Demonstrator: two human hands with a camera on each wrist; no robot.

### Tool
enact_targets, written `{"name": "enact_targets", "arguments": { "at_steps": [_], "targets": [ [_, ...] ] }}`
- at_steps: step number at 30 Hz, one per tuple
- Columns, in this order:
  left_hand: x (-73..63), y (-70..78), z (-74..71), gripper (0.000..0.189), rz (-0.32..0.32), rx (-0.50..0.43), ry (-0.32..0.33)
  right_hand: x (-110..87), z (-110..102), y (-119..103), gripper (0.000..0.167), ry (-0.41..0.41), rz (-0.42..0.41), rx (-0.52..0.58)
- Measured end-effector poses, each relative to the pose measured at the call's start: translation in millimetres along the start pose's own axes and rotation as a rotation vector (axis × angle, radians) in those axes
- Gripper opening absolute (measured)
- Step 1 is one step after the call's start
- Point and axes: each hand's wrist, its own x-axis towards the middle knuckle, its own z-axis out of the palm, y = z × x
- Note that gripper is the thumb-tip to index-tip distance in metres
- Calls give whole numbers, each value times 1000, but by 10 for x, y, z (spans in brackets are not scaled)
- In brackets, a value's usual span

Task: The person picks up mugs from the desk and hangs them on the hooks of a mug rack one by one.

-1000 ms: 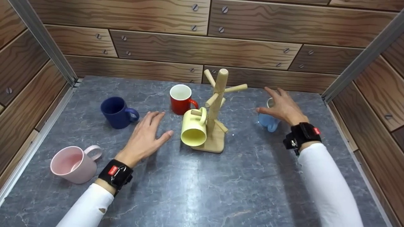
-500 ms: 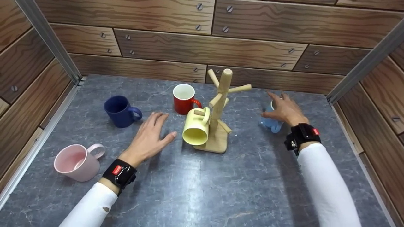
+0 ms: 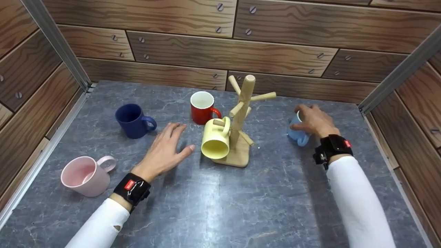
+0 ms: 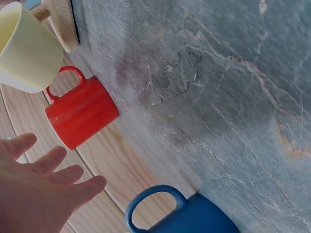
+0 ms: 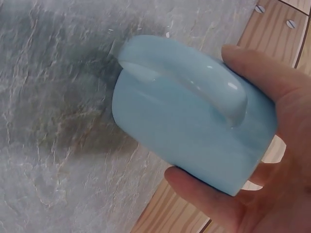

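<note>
My right hand (image 3: 315,121) grips a light blue mug (image 5: 175,126) near its rim, thumb on one side and fingers on the other. The mug stands at the right with its handle turned toward me; the hand covers part of its rim in the head view. My left hand (image 3: 161,151) hovers palm down with relaxed, spread fingers, holding nothing. It is between a navy blue mug (image 3: 132,122) and a yellow mug (image 3: 215,139). That yellow mug hangs by its handle, mouth toward me, on a peg of the wooden mug tree (image 3: 245,100).
A red mug (image 3: 200,114) with a white inside stands upright behind the yellow one. At the left, a pink mug (image 3: 90,179) is upright, handle toward the right. Other pegs of the tree stick out bare. Wood-patterned walls (image 3: 179,48) enclose the grey marbled table (image 3: 206,210).
My right hand has come down on the light blue mug and its fingers have drawn in around it. The left hand keeps its pose; the whole head view has shifted slightly.
</note>
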Motion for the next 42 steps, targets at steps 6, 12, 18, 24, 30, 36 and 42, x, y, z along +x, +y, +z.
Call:
{"name": "enact_targets", "arguments": {
  "at_steps": [6,12,18,24,30,36,42],
  "targets": [
    [2,10,13,82,4,-10,-9,-54,-17,40,71,10,-22,35],
    [28,57,27,84,15,-24,-10,-157,-42,111,72,36,-23,100],
    [58,101,72,87,59,-67,55,-366,-17,142,81,91,6,176],
    [54,120,103,85,127,-107,149,-624,94,8,81,158,-13,277],
    [38,160,115,91,182,-128,179,-811,154,-171,82,82,36,503],
    [34,243,141,97,246,-140,208,-928,232,-347,86,-11,121,781],
    [41,331,191,99,335,-122,233,-1066,360,-488,76,-52,174,943]
  ]
}}
